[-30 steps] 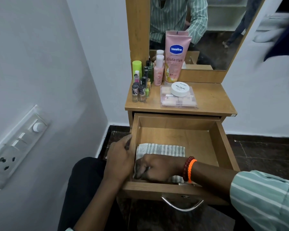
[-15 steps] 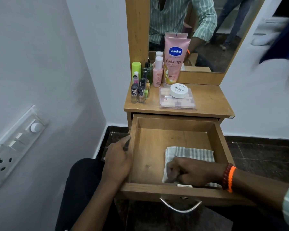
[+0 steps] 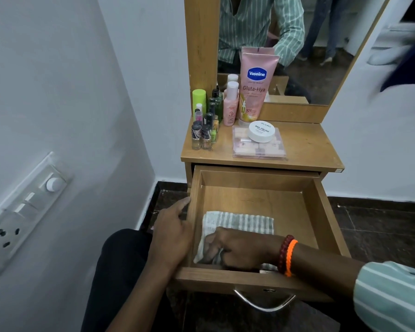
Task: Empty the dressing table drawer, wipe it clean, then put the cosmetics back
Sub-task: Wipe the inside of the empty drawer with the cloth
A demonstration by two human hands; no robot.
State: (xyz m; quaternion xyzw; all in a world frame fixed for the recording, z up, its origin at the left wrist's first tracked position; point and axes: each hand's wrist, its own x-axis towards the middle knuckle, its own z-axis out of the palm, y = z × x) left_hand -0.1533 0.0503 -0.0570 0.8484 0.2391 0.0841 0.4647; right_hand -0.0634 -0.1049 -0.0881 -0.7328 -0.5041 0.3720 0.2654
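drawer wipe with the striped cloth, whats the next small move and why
Probably push the grey-striped cloth toward the back of the open wooden drawer. The right hand grips it at the near-left corner, the far half of the floor is bare, and the left hand rests on the left wall, steadying it.

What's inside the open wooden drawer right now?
Only a grey-and-white striped cloth on the bare floor of the wooden drawer, gripped by the right hand. No cosmetics show. The floor under cloth and hand is covered.
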